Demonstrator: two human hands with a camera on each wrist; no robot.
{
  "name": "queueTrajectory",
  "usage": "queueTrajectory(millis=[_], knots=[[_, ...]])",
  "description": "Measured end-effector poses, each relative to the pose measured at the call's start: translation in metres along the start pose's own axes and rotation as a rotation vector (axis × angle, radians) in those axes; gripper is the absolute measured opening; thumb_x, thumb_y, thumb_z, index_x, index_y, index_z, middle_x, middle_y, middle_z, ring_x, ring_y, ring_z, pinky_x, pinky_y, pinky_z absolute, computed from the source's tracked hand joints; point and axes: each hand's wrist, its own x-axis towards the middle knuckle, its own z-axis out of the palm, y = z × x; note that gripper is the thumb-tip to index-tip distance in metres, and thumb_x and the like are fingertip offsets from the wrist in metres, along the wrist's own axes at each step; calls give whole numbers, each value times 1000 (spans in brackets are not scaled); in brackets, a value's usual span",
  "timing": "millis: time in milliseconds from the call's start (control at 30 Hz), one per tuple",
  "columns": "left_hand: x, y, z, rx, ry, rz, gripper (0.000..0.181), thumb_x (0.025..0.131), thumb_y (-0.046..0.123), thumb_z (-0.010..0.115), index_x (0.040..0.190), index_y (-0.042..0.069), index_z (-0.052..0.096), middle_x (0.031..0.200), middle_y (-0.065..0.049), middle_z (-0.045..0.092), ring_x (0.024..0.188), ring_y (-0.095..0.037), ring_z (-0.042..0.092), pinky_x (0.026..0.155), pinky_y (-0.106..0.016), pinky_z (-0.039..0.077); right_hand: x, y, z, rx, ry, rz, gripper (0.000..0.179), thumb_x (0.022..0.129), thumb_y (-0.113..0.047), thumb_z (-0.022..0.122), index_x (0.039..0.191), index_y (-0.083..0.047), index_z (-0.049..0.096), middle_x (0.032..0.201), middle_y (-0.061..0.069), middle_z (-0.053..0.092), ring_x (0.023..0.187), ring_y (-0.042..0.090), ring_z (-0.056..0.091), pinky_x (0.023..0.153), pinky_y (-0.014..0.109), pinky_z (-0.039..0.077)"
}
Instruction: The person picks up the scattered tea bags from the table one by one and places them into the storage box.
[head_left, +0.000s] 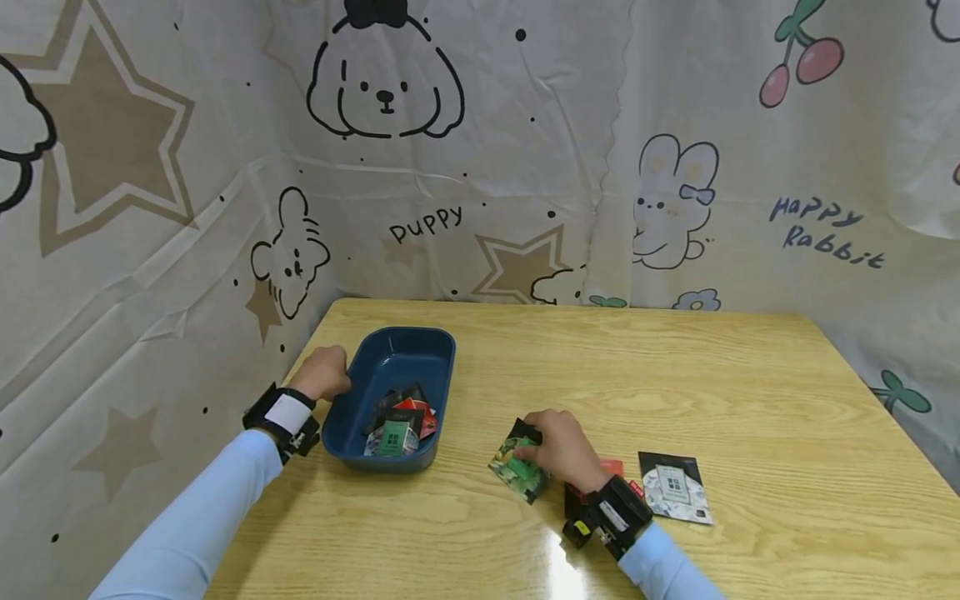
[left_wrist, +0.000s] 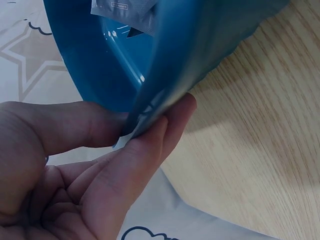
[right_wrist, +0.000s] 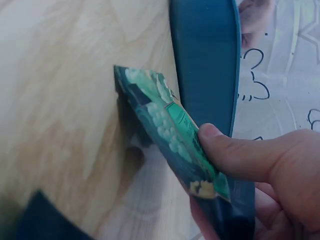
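Note:
My left hand pinches the left rim of a blue plastic bin; in the left wrist view the thumb is inside the wall and the fingers outside. Several sachets, black, red and green-labelled, lie in the bin's near half. To the right of the bin, my right hand pinches a green and black sachet by its edge, thumb on the printed face. The right wrist view shows this sachet tilted above the wood, with the bin wall behind it.
A black and white sachet lies flat on the table right of my right wrist. Red and black sachets are partly hidden under that wrist. A printed curtain stands behind the table and along its left side.

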Motion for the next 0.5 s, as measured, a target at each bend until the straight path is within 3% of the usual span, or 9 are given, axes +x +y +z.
queueTrajectory(millis=[167,267,400,500], knots=[[0,1,-1,-2,0,-5,27,76,-7,54,58,10,42,51,2,37,45,-13,42,46,-25,40,1,1,-3,65,29,29,36,79,-19,80,108,0,71,104,17,70,52,3,53,73,37,52],[0,0,0,-2,1,-10,26,77,-6,55,59,9,44,52,2,39,46,-13,43,47,-25,40,2,0,-5,99,52,59,39,78,-18,80,111,1,70,109,19,69,45,5,50,75,41,52],[0,0,0,-4,5,-8,27,77,-7,55,59,9,43,52,2,37,46,-13,41,46,-25,39,4,-2,-9,133,66,109,42,77,-19,81,112,1,70,110,19,68,37,8,42,71,37,48],[-2,0,-1,-9,9,-5,28,77,-7,55,58,10,42,52,3,35,45,-13,41,46,-25,39,6,-3,-10,158,74,144,41,76,-19,82,111,0,71,109,18,69,46,11,55,73,39,51]])
